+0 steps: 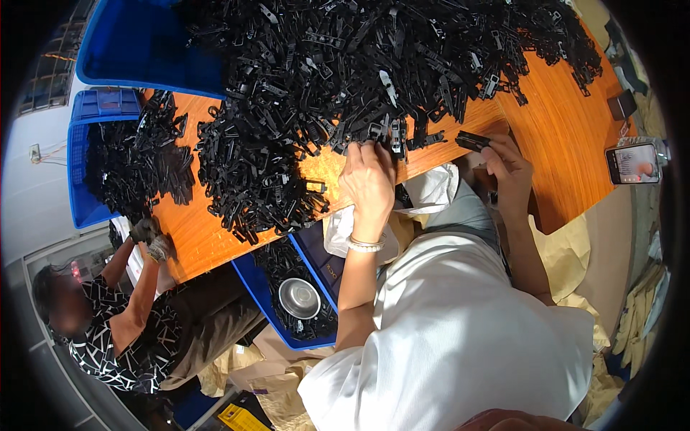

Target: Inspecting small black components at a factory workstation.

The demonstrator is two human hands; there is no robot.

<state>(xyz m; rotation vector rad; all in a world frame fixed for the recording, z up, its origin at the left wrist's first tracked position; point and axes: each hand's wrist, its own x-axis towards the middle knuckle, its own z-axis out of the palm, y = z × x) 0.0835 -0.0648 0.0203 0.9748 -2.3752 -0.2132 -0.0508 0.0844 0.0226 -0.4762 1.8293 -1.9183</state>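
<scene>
A huge heap of small black plastic parts [338,79] covers much of the wooden table. My left hand [369,179], with a pale beaded bracelet at the wrist, reaches to the heap's near edge. Its fingers are curled closed among the parts, and what they grip is hidden. Right beside those fingers lies a black and grey clip-like part [396,136]. My right hand [509,171] is over the table's near edge, further right, pinching a long, narrow black plastic piece [472,141]. A few loose black parts [425,139] lie between my hands.
Blue bins [80,172] of black parts stand at the left. Below the table edge, another blue bin [246,276] holds parts and a metal bowl [299,298]. A co-worker [118,323] in gloves works at lower left. A phone [632,164] is mounted at the right.
</scene>
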